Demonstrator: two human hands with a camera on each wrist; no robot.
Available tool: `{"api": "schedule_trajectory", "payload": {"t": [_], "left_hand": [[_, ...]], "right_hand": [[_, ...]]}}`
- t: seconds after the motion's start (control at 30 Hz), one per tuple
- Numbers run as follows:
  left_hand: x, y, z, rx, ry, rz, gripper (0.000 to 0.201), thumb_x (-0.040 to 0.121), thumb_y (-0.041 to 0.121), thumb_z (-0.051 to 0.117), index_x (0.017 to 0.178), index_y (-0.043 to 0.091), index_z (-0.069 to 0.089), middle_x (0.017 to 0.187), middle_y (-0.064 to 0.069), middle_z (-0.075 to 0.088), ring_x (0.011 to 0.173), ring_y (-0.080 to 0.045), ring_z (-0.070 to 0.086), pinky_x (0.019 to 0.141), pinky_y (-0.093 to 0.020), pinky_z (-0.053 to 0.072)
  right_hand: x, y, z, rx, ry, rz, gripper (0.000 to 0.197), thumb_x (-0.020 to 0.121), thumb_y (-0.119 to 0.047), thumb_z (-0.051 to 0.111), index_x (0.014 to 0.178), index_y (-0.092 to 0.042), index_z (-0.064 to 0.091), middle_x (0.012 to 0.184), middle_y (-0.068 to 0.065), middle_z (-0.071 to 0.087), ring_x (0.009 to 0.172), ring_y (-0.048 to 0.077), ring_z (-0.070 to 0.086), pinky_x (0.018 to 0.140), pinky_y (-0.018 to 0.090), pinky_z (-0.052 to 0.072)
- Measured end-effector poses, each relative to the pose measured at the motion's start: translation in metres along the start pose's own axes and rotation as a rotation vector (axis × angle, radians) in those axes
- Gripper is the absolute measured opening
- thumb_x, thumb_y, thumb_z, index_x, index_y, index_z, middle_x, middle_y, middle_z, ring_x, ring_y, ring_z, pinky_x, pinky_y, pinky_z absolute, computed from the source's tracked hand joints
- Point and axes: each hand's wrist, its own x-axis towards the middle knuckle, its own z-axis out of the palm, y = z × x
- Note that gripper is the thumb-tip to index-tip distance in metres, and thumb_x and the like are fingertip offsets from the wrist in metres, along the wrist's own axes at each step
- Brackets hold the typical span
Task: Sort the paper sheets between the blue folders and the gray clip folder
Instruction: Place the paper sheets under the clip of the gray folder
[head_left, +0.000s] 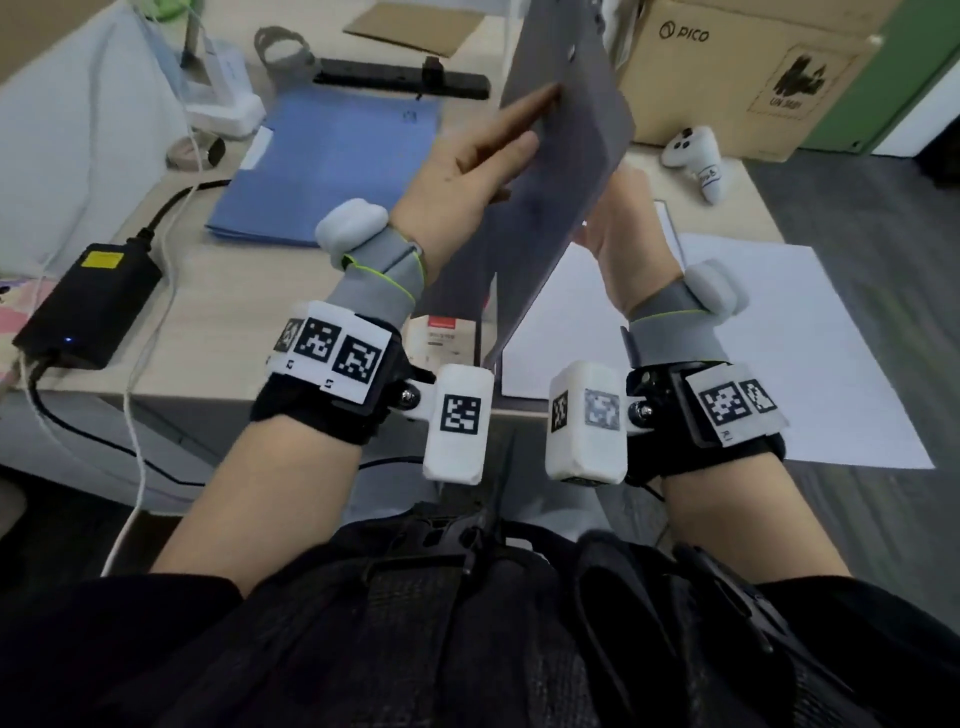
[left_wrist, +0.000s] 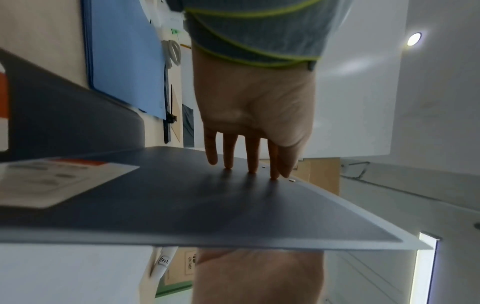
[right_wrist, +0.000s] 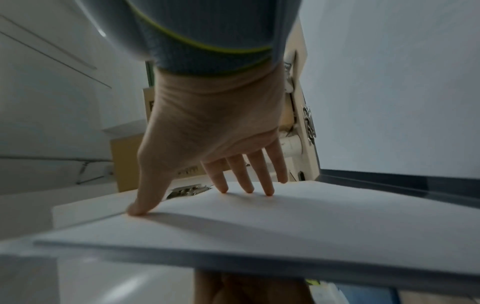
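Note:
I hold the gray clip folder (head_left: 566, 156) upright above the table, sandwiched between both hands. My left hand (head_left: 483, 156) presses flat on its gray outer cover (left_wrist: 207, 205), fingers straight (left_wrist: 249, 160). My right hand (head_left: 618, 228) lies flat on the other side, its straight fingers (right_wrist: 244, 181) and thumb pressing on the white paper sheets (right_wrist: 285, 216) inside. The metal clip (right_wrist: 187, 191) shows at the sheets' far end. The blue folders (head_left: 332, 161) lie stacked on the table to the left. More white sheets (head_left: 753, 332) lie at the table's right, overhanging its edge.
A cardboard box (head_left: 727, 67) and a white controller (head_left: 696, 156) sit at the back right. A black power adapter (head_left: 88, 301) with cables lies at the left edge. A black bar (head_left: 405, 78) lies behind the blue folders. A white, red-banded label (head_left: 441, 338) shows by the folder's lower edge.

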Motion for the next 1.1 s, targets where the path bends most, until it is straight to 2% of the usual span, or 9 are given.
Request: {"api": "schedule_trajectory", "payload": {"t": [0.13, 0.23, 0.33, 0.43, 0.57, 0.63, 0.8, 1.0, 1.1], "left_hand": [[0.009, -0.008, 0.030, 0.003, -0.064, -0.018, 0.042, 0.098, 0.010, 0.042, 0.140, 0.009, 0.040, 0.143, -0.002, 0.046, 0.124, 0.002, 0.045, 0.096, -0.005, 0.035], [0.016, -0.016, 0.045, 0.038, -0.112, -0.032, 0.042, 0.097, 0.006, 0.043, 0.139, 0.004, 0.040, 0.147, -0.007, 0.040, 0.140, -0.012, 0.030, 0.102, -0.002, 0.028], [0.024, -0.027, 0.066, 0.083, -0.180, -0.077, 0.042, 0.096, 0.005, 0.045, 0.138, 0.005, 0.041, 0.150, -0.010, 0.035, 0.143, -0.011, 0.026, 0.096, 0.005, 0.025], [0.030, -0.038, 0.081, 0.121, -0.207, -0.136, 0.040, 0.095, 0.008, 0.048, 0.135, 0.008, 0.047, 0.150, -0.010, 0.035, 0.141, -0.010, 0.029, 0.104, -0.005, 0.025], [0.033, -0.044, 0.106, 0.172, -0.239, -0.216, 0.040, 0.093, 0.009, 0.051, 0.133, 0.009, 0.050, 0.148, -0.008, 0.039, 0.139, -0.010, 0.033, 0.109, -0.015, 0.023], [0.033, -0.047, 0.112, 0.204, -0.236, -0.250, 0.039, 0.093, 0.011, 0.052, 0.132, 0.010, 0.051, 0.146, -0.006, 0.043, 0.137, -0.010, 0.037, 0.107, -0.014, 0.025], [0.033, -0.053, 0.123, 0.245, -0.222, -0.350, 0.037, 0.093, 0.015, 0.053, 0.130, 0.014, 0.054, 0.138, -0.002, 0.053, 0.130, -0.011, 0.046, 0.095, -0.011, 0.029], [0.028, -0.060, 0.130, 0.261, -0.192, -0.402, 0.034, 0.093, 0.016, 0.053, 0.127, 0.015, 0.058, 0.129, -0.007, 0.059, 0.098, -0.004, 0.055, 0.058, 0.005, 0.032], [0.028, -0.061, 0.128, 0.250, -0.152, -0.403, 0.033, 0.092, 0.013, 0.053, 0.125, 0.013, 0.059, 0.123, -0.008, 0.061, 0.094, -0.004, 0.049, 0.057, 0.008, 0.031]], "right_hand": [[-0.005, -0.008, -0.036, 0.181, 0.144, 0.031, 0.035, 0.102, -0.036, 0.032, 0.082, -0.023, 0.057, 0.077, -0.007, 0.063, 0.068, 0.006, 0.063, 0.056, 0.018, 0.050], [-0.014, -0.001, -0.055, 0.277, 0.177, -0.062, 0.043, 0.103, -0.041, 0.022, 0.092, -0.025, 0.061, 0.080, -0.012, 0.071, 0.079, 0.003, 0.067, 0.066, 0.018, 0.051], [-0.021, 0.012, -0.080, 0.385, 0.223, -0.134, 0.035, 0.096, -0.048, 0.040, 0.100, -0.016, 0.054, 0.088, 0.000, 0.063, 0.085, 0.011, 0.060, 0.068, 0.019, 0.048], [-0.027, 0.022, -0.101, 0.369, 0.305, -0.108, 0.036, 0.088, -0.043, 0.048, 0.109, -0.015, 0.059, 0.096, 0.002, 0.060, 0.089, 0.014, 0.054, 0.073, 0.026, 0.040], [-0.039, 0.036, -0.129, 0.335, 0.495, 0.000, 0.012, 0.062, -0.031, 0.065, 0.064, -0.019, 0.062, 0.068, -0.001, 0.052, 0.065, 0.014, 0.045, 0.053, 0.021, 0.033], [-0.043, 0.046, -0.138, 0.282, 0.514, 0.066, 0.008, 0.063, -0.027, 0.064, 0.062, -0.019, 0.061, 0.066, -0.001, 0.052, 0.061, 0.013, 0.044, 0.049, 0.018, 0.034], [-0.048, 0.070, -0.160, 0.155, 0.540, 0.218, 0.007, 0.085, -0.011, 0.061, 0.080, -0.013, 0.065, 0.076, 0.003, 0.062, 0.062, 0.012, 0.059, 0.053, 0.018, 0.046], [-0.056, 0.092, -0.169, 0.119, 0.591, 0.341, 0.003, 0.076, -0.012, 0.067, 0.078, -0.010, 0.068, 0.078, 0.005, 0.065, 0.076, 0.024, 0.058, 0.065, 0.028, 0.043], [-0.057, 0.092, -0.165, 0.052, 0.591, 0.338, 0.006, 0.081, -0.011, 0.064, 0.075, -0.014, 0.065, 0.078, 0.002, 0.064, 0.073, 0.019, 0.054, 0.056, 0.021, 0.038]]}}
